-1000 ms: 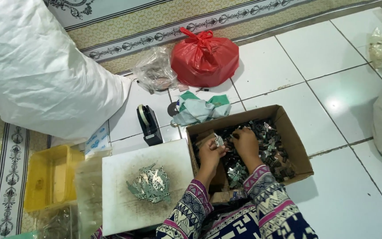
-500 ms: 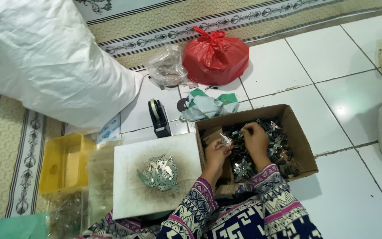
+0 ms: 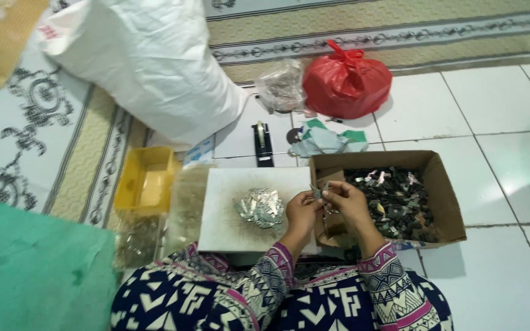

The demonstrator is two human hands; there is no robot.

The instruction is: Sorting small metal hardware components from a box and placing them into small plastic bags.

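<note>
Both hands are up out of the brown cardboard box (image 3: pixel 443 202) of dark small parts now; left hand (image 3: pixel 302 211) and right hand (image 3: pixel 346 197) pinch 1 small grey metal piece (image 3: pixel 321 192) between them over the box's left edge, beside the white board (image 3: pixel 228 214) with its silvery pile (image 3: pixel 260 207).

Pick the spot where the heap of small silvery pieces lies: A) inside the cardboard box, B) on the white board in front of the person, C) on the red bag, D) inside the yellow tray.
B: the heap of silvery pieces rests on the white board, left of the cardboard box, which holds mostly dark pieces; both hands pinch a small piece at the box's edge.
</note>
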